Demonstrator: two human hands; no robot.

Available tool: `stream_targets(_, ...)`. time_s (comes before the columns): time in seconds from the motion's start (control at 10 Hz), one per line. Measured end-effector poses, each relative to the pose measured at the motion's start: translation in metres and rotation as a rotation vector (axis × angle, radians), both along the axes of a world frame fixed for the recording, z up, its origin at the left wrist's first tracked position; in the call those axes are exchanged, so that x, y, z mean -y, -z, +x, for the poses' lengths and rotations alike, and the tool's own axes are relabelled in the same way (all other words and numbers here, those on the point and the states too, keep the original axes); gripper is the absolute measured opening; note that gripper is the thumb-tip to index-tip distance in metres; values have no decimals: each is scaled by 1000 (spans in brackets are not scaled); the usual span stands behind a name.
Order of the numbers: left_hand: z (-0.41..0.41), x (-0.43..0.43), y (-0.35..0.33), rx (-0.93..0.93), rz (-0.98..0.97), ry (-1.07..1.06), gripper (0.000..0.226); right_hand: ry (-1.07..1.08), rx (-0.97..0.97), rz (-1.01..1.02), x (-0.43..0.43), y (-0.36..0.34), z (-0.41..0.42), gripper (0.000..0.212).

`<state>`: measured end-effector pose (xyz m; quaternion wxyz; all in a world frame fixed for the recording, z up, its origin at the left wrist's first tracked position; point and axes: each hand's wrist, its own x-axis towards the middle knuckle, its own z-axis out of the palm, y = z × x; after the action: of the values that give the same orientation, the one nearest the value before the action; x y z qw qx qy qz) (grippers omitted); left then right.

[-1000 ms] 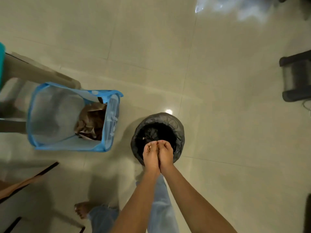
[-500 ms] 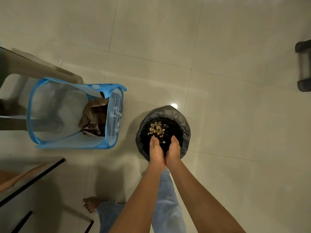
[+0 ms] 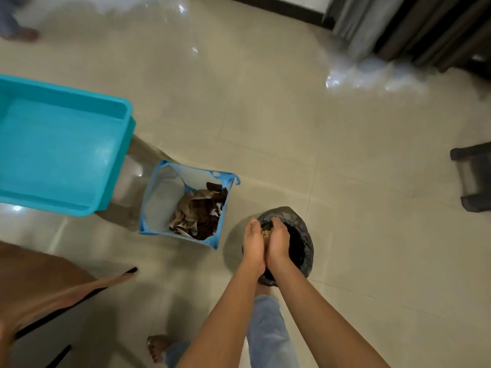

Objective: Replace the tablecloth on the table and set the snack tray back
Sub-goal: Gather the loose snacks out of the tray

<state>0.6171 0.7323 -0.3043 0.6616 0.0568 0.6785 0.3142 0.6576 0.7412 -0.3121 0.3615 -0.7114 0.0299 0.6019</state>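
— What fills the view?
— A glossy tiled floor (image 3: 265, 107), with a turquoise plastic tub (image 3: 58, 144) at the left.
— And beside it?
— A blue mesh hamper (image 3: 159, 197) holding a crumpled brown cloth (image 3: 199, 211), likely the old tablecloth. Just right of it stands a bin lined with a black bag (image 3: 303, 235).
— The hands?
— The left hand (image 3: 253, 244) and right hand (image 3: 279, 241) are pressed side to side over the bin, fingers curled up, cupping small pale crumbs (image 3: 266, 233).
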Motion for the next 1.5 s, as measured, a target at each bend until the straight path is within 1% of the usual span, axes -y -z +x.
stream_targets(0.1,-29,0,-58,-12,52,-3,22,-93,38,87,-1,-35,-25,35)
stream_targets(0.2,-88,14,-138,-17,225,-51,12,-227,87,212,3,-111,-86,23)
stream_targets(0.3,-130,28,-175,-39,256,-53,12,-314,97,312,14,-148,-127,19)
stream_targets(0.4,-211,59,-228,-57,342,-186,9,-480,83,439,41,-207,-206,17)
stream_targets(0.5,-265,88,-263,-108,390,-262,8,-580,58,524,65,-241,-263,16)
stream_targets(0.6,-350,150,-312,-205,470,-449,11,-744,65,685,110,-284,-357,11)
stream_targets(0.7,-396,193,-332,-261,494,-542,13,-874,39,760,146,-305,-412,15)
stream_targets(0.8,-466,262,-354,-394,499,-653,11,-1038,-6,868,211,-325,-488,11)
stream_targets(0.9,-509,326,-359,-475,477,-798,7,-1211,-103,945,277,-336,-537,13)
stream_targets(1.0,-551,420,-383,-546,460,-984,10,-1414,-276,997,359,-348,-592,14)
stream_targets(1.1,-560,456,-378,-605,480,-1141,16,-1553,-362,1002,406,-348,-619,12)
stream_targets(1.2,-585,528,-382,-761,391,-1305,26,-1739,-406,1104,459,-349,-649,19)
stream_targets(1.3,-598,581,-367,-983,290,-1341,25,-1913,-421,1318,488,-352,-673,21)
stream_targets(1.4,-608,658,-347,-1362,-123,-1438,27,-2421,-400,1554,529,-351,-711,39)
stream_targets(1.5,-608,702,-329,-1466,-410,-1302,35,-2706,-338,1722,551,-341,-733,58)
